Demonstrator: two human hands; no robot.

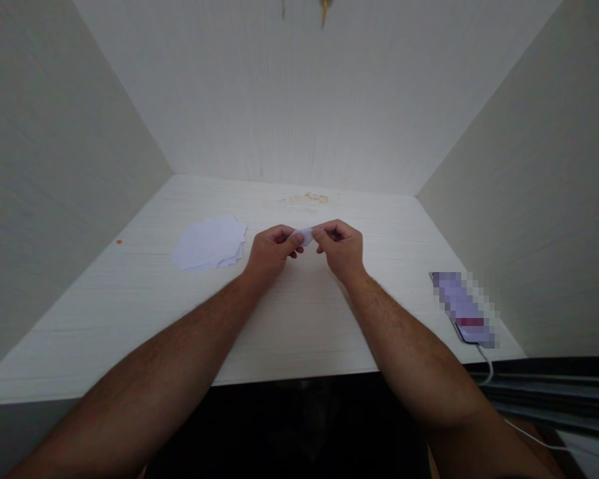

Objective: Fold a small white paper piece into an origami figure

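Between my two hands, over the middle of the white table, is a small folded piece of white paper (307, 235). My left hand (273, 251) pinches its left end with thumb and fingers. At the other end, my right hand (340, 246) grips the paper the same way. The fingers cover part of it, so its full shape is hidden. To the left of my left hand lies a loose stack of white paper sheets (210, 243), their corners fanned unevenly.
A phone (462, 309) with a blurred-out screen lies at the right, its white cable (488, 369) hanging over the front edge. Pale walls close in the table (299, 332) at the back and both sides. A small orange speck (119, 242) is at far left.
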